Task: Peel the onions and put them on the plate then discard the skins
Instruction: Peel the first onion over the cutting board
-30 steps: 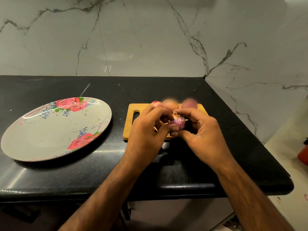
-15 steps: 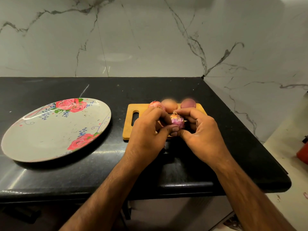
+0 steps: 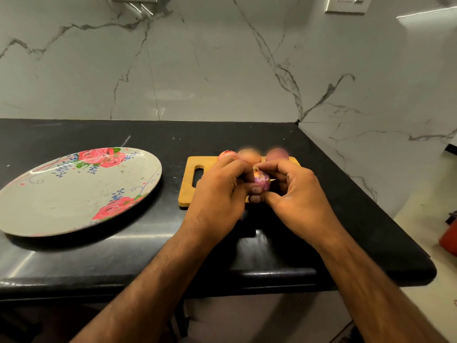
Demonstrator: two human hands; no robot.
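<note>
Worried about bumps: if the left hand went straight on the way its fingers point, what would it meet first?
The small purple-skinned onion that the left hand pinches; the right hand seems just beyond it.

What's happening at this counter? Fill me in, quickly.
A person grips a purple onion between the left hand and right hand, just above the wooden cutting board, apparently working at its skin. Three more onions sit along the board's far edge. The flowered plate on the left holds no onions yet.

Bare forearms (image 3: 148, 280) with fine hair; left hand (image 3: 217, 194), right hand (image 3: 296, 196) bare, fingernails short.
</note>
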